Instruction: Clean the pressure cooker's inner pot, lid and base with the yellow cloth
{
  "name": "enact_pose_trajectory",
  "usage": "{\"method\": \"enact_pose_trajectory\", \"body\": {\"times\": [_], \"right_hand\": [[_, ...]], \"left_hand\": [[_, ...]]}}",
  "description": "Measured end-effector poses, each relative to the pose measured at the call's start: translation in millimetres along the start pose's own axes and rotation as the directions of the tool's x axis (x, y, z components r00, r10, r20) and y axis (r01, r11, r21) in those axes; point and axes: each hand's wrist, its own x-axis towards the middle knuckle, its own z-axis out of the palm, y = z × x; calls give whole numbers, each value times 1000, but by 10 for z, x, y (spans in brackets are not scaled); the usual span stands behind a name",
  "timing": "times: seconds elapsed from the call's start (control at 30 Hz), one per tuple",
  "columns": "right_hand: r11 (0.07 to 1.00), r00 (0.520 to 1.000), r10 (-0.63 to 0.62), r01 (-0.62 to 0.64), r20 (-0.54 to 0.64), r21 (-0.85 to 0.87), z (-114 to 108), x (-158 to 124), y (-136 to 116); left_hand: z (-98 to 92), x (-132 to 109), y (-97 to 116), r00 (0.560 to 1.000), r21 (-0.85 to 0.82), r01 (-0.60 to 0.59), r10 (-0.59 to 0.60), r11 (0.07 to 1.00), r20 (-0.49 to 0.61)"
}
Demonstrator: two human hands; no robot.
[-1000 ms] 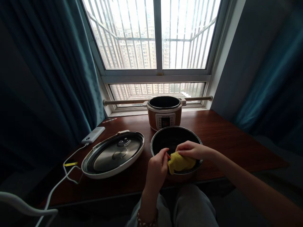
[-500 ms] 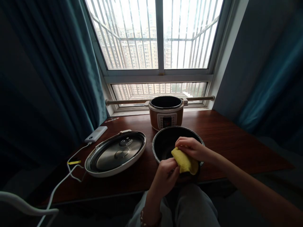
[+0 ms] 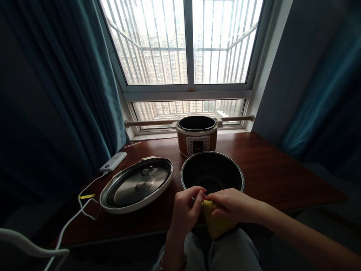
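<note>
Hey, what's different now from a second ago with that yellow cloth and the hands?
The yellow cloth has moved from over the pot's opening toward the person, now at its near side above the lap. The right hand moved with it, still gripping; the left hand remains close by. The pot, lid and cooker stayed put.

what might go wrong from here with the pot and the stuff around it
The right hand holds the cloth at the near side of the pot, close to the table's front edge; a downward pull might tip the pot.

The cooker stands just behind, so a backward shove might knock the two together.

A cord loops beside the lid; a snag could drag the white device.
</note>
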Motion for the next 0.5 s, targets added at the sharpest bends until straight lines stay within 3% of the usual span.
{"method": "enact_pose_trajectory", "body": {"times": [0.17, 0.5], "right_hand": [[986, 1000, -16, 14, -11, -165, 51, -109, -12], [999, 996, -18, 21, 93, -41, -385, -363, 425]], "left_hand": [[100, 66, -81, 993, 318, -48, 11, 947, 117], [102, 64, -73, 989, 362, -89, 41, 928, 139]]}}
